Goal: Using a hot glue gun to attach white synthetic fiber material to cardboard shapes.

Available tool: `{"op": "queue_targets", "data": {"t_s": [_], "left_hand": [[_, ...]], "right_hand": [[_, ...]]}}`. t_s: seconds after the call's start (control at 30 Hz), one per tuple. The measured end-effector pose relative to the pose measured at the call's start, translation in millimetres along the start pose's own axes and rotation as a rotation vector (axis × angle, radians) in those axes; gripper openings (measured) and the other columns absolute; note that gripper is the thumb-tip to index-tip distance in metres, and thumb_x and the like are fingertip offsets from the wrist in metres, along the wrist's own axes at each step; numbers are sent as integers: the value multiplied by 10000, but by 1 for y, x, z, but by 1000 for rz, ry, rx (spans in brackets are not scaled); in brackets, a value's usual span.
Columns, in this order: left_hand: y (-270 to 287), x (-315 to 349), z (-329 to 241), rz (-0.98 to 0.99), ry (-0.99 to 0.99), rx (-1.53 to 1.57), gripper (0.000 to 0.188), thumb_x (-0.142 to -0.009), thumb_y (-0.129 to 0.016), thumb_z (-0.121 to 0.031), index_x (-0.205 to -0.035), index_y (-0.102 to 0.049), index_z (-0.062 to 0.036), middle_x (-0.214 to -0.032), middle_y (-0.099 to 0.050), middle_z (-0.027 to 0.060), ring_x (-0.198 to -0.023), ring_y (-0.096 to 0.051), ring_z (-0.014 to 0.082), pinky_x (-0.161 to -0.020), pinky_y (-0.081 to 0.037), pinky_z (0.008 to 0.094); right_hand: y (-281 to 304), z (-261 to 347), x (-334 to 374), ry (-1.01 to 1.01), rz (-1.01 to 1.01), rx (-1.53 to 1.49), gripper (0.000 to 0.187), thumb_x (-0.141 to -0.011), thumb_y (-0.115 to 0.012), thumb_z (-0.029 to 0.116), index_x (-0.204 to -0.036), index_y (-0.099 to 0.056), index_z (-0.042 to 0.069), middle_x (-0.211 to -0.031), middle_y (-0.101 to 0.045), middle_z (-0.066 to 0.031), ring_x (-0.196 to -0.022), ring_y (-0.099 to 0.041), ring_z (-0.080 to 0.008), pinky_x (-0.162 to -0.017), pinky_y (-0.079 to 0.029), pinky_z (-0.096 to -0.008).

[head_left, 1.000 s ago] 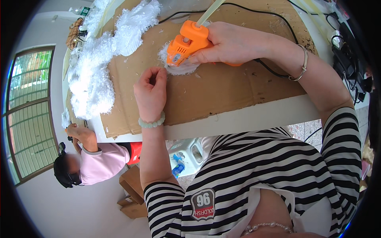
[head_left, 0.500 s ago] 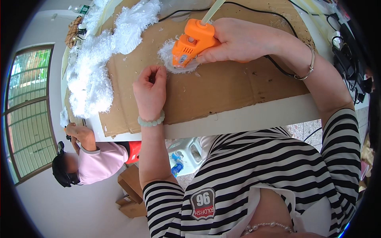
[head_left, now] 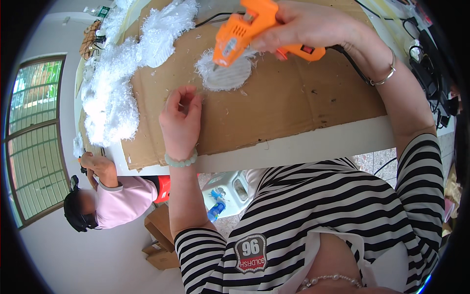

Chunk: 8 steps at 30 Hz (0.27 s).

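Observation:
My right hand (head_left: 306, 29) grips an orange hot glue gun (head_left: 234, 41), with its nozzle pointing down and to the left. That nozzle is over the left part of a small oval white piece (head_left: 232, 76) with a fluffy fringe and a flat, pale backing facing up; I cannot tell if they touch. Just below and left of the piece, my left hand (head_left: 181, 117) hovers over the brown cardboard (head_left: 284, 103). Its fingers are loosely curled toward the thumb, and nothing shows in them.
Fluffy white material (head_left: 112, 93) is heaped along the cardboard's left side. A black cord (head_left: 355, 68) trails past my right wrist. Dark equipment and cables (head_left: 431, 73) crowd the right edge. Another person in a pink top (head_left: 127, 201) works at the left, near a white stool (head_left: 235, 191).
The glue gun has swung up and tilted, uncovering more of the oval piece's backing and its own handle. My left hand has shifted slightly left and down, its fingers loosening a little.

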<state>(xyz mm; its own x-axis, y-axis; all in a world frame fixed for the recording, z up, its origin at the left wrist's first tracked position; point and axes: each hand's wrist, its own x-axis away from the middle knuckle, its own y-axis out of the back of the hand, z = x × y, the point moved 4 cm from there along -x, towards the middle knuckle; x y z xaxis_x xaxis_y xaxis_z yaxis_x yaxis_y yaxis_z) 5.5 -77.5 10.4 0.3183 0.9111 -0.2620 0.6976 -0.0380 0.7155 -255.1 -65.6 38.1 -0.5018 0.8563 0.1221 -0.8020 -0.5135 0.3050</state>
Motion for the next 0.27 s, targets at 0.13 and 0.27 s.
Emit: {"op": "queue_targets", "data": {"t_s": [0.13, 0.27], "left_hand": [[-3, -1, 3, 17, -25, -57, 103, -750, -682, -47, -829, -624, -15, -700, -612, 88, -624, -589, 170, -587, -461, 285], [-9, -8, -4, 59, -77, -177, 102, -757, -695, -96, -815, -628, -45, -732, -626, 108, -668, -611, 185, -659, -485, 344]], "right_hand": [[3, -6, -6, -8, -22, -385, 266, -889, -613, 212, -1071, -573, 22, -886, -598, -30, -769, -578, -112, -701, -477, -238], [5, -29, -16, 151, -360, -548, 360, -890, -609, 231, -1178, -536, 29, -974, -607, -69, -858, -584, -140, -749, -485, -266]]}}
